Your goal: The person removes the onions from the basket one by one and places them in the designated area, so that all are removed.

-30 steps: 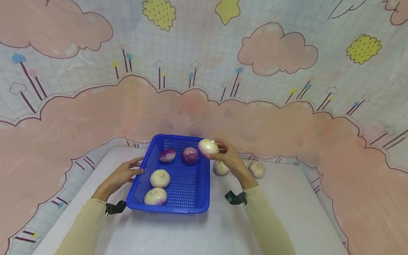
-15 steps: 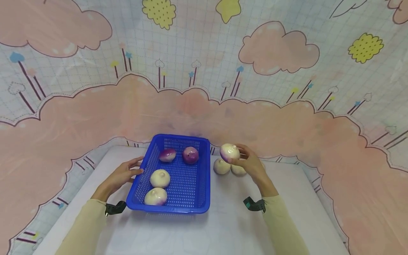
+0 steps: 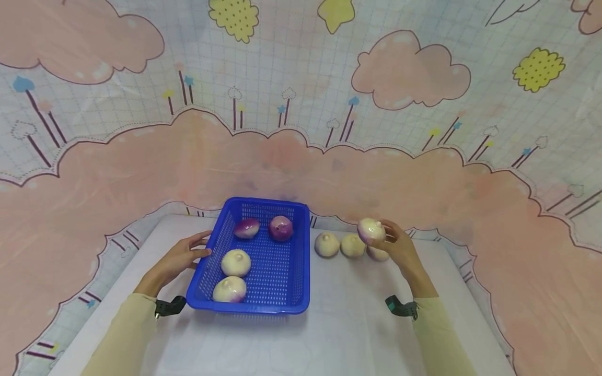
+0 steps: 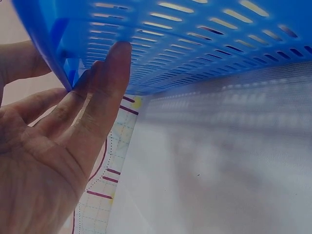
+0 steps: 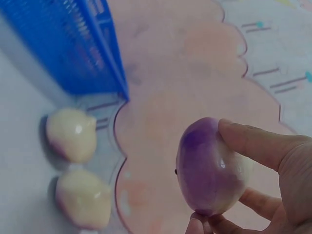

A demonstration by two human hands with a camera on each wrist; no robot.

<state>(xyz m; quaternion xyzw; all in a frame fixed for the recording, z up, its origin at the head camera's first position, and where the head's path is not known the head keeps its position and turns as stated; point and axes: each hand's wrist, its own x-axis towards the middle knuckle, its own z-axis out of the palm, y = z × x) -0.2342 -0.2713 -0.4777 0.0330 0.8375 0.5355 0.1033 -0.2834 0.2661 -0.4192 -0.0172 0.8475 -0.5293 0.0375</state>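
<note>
In the head view my right hand (image 3: 400, 245) holds a glossy purple-and-white turnip (image 3: 371, 230) above the table, level with the back row. The right wrist view shows thumb and fingertips pinching this turnip (image 5: 209, 168) from opposite sides. My left hand (image 3: 181, 258) grips the left rim of a blue perforated basket (image 3: 308, 271). In the left wrist view, one finger lies against the basket's outer wall (image 4: 204, 53), below the rim. Two mostly white turnips (image 3: 236, 263) and two purple-sided ones (image 3: 280, 228) lie inside the basket.
Right of the basket, three pale turnips (image 3: 352, 245) stand in a row near the back of the white table (image 3: 348, 324); the rightmost is partly covered by the held turnip and hand. A patterned cloth (image 3: 291, 172) hangs behind the table.
My right hand has carried the turnip rightward from over the basket's right rim, past the row of pale turnips, to its right end. The left hand and basket have stayed still.
</note>
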